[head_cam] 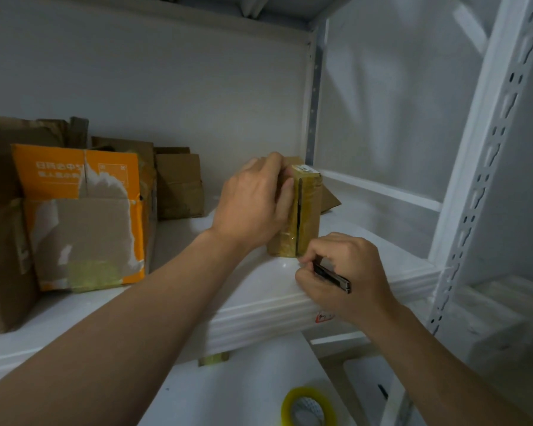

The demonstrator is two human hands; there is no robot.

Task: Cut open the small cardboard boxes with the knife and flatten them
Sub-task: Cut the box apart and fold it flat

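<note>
A small cardboard box (308, 210), wrapped in yellowish tape, stands upright on the white shelf (259, 290). A dark slit runs down its front face. My left hand (253, 207) grips the box from the left side, fingers curled over its top edge. My right hand (342, 272) holds the knife (333, 276), a dark utility knife with a metal body, just below the bottom of the slit near the shelf's front edge. The blade tip is hidden by my fingers.
An orange and brown box (83, 216) and several brown cardboard boxes (179, 186) stand at the left of the shelf. A roll of yellow tape (308, 407) lies on the lower surface. A perforated white upright (474, 186) rises at the right.
</note>
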